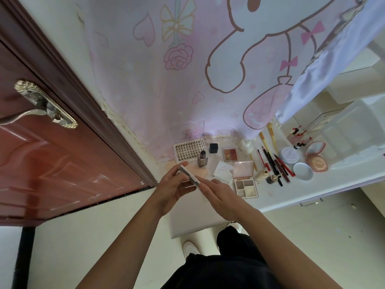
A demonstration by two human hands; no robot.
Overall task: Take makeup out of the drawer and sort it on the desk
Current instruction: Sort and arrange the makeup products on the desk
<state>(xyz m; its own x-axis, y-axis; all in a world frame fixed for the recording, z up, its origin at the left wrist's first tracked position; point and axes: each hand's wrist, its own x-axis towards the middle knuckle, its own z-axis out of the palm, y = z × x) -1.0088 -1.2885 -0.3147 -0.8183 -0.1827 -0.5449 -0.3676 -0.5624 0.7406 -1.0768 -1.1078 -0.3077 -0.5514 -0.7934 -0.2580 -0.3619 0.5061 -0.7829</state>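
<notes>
A flat grey makeup case is held edge-on above the white desk. My left hand grips its far end and underside with curled fingers, and my right hand pinches its near end. On the desk lie an open eyeshadow palette, a small red-toned palette, a false-lash card, a square foundation bottle and a black cube. The drawer front shows below my hands.
Pencils and brushes lie in a row to the right, with round compacts, a pink blush compact and small lip tubes beyond. A brown door stands left. A pink cartoon curtain hangs behind.
</notes>
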